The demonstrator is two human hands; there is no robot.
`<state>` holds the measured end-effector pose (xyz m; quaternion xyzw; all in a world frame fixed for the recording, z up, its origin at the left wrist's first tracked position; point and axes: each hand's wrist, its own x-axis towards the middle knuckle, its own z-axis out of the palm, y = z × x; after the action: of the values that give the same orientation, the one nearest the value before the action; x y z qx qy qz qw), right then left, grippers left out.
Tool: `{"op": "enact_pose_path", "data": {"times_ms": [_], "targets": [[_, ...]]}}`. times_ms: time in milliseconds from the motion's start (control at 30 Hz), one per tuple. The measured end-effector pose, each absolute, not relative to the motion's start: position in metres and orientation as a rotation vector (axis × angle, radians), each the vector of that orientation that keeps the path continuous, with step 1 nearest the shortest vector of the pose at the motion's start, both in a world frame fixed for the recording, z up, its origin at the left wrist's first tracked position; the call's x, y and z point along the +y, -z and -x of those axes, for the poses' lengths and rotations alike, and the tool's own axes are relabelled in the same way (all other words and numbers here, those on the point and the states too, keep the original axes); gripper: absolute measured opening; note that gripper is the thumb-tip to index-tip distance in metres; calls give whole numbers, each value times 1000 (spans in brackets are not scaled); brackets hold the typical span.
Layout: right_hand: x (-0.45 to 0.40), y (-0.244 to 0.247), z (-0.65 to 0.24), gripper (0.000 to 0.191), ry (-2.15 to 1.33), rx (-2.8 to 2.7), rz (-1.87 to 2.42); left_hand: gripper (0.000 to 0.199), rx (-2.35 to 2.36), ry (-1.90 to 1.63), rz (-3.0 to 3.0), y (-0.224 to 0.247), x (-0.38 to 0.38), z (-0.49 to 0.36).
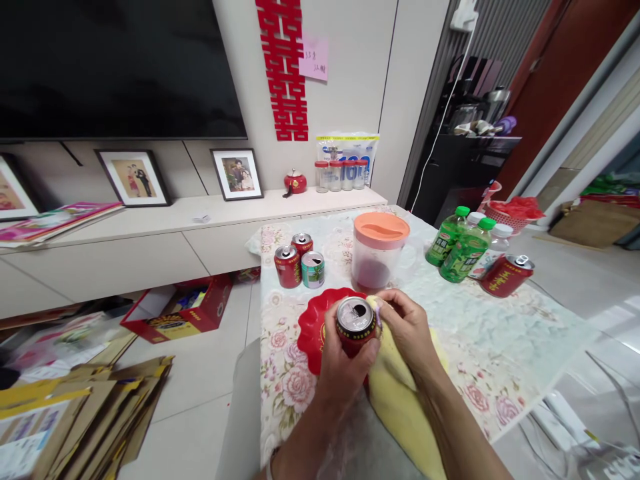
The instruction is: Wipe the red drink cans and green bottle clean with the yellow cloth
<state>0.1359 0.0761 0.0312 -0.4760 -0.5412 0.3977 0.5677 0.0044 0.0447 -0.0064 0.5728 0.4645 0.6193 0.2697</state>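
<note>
My left hand (pixel 340 370) is wrapped round a red drink can (pixel 356 327), held upright with its opened top facing me. Against the can's right side, my right hand (pixel 407 327) pinches a corner of a yellow cloth (pixel 393 387). The rest of the cloth hangs down over the near table edge between my forearms. Behind and left of the can, partly hidden, lies a red scalloped plate (pixel 310 327). Farther back stand two red cans (pixel 288 267) and a green can (pixel 313 270), grouped together. A clear pitcher with an orange lid (pixel 381 230) stands just beyond my hands.
Several green-labelled and clear bottles (pixel 465 250) stand at the right, beside a tilted red can (pixel 507 275). A pink basket (pixel 510 212) is behind them. The table has a floral cloth (pixel 295 393). Flattened cardboard (pixel 110 413) and a red box (pixel 183 313) lie on the floor left.
</note>
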Motion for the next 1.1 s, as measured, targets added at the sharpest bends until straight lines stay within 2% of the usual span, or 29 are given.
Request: {"op": "enact_pose_path", "data": {"times_ms": [133, 267, 400, 567, 667, 767, 1100], "targets": [[80, -17, -128, 23, -851, -1228, 1179, 63, 940, -1606, -1220, 7, 43, -2], [76, -10, -126, 16, -784, -1239, 1174, 68, 945, -1680, -1048, 4, 45, -4], [68, -13, -123, 13, -787, -1242, 1050, 71, 1011, -1725, -1067, 3, 48, -4], [59, -19, -121, 11, -665, -1254, 890, 76, 1001, -1597, -1102, 7, 49, -3], [60, -18, -119, 7, -634, -1257, 909, 71, 964, -1571, -1147, 8, 48, -1], [62, -15, -118, 12, -648, -1257, 982, 67, 944, -1631, -1178, 8, 47, 0], [68, -2, -118, 22, -720, -1323, 1232, 76, 966, -1885, -1079, 8, 45, 1]]}}
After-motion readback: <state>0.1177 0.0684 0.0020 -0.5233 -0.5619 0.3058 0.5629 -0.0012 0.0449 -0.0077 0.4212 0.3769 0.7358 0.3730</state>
